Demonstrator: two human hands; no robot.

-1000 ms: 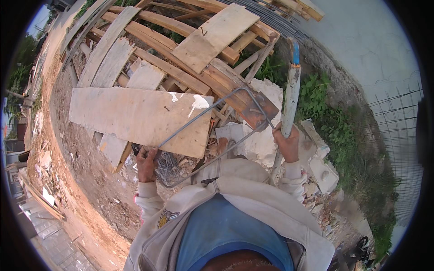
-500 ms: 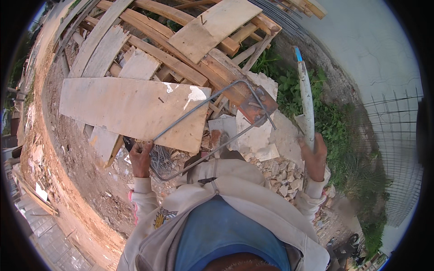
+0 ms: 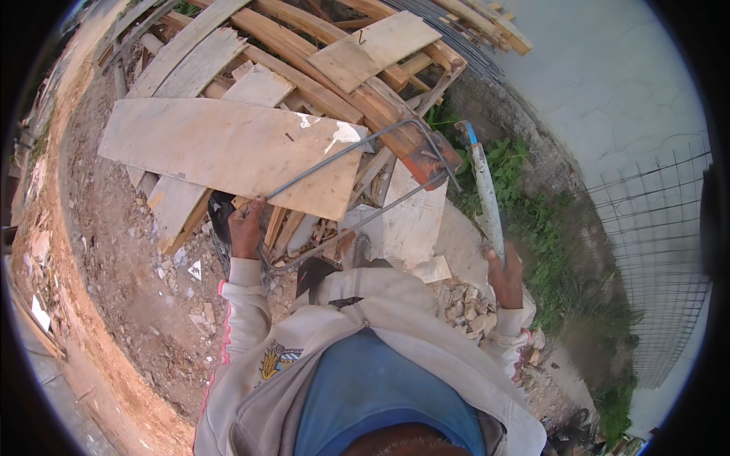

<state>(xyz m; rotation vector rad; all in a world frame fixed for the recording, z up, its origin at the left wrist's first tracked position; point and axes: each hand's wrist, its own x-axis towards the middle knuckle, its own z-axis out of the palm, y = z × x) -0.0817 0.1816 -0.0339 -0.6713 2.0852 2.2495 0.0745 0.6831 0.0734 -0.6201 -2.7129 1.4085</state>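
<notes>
My left hand (image 3: 245,228) is closed on the near left corner of a bent steel rebar stirrup (image 3: 334,161), a rough rectangle. The stirrup's far end lies on a rusty metal plate (image 3: 430,166) at the near end of a thick wooden beam (image 3: 388,125). My right hand (image 3: 506,277) grips the lower end of a rebar bending bar (image 3: 485,190), a long white pipe with a blue band and a hooked metal tip. That tip stands to the right of the plate, apart from the stirrup. Something black (image 3: 220,216) is beside my left hand.
A wide plywood board (image 3: 228,148) with a nail in it lies under the stirrup, before stacked timber (image 3: 304,45). Rubble (image 3: 465,308) covers the ground by my feet. Green plants (image 3: 498,163), a pale wall (image 3: 608,83) and wire mesh (image 3: 654,251) are to the right.
The bending bar has swung left and down, its tip nearer the plate. My right hand has moved slightly left. The view has shifted; my left hand still holds the stirrup.
</notes>
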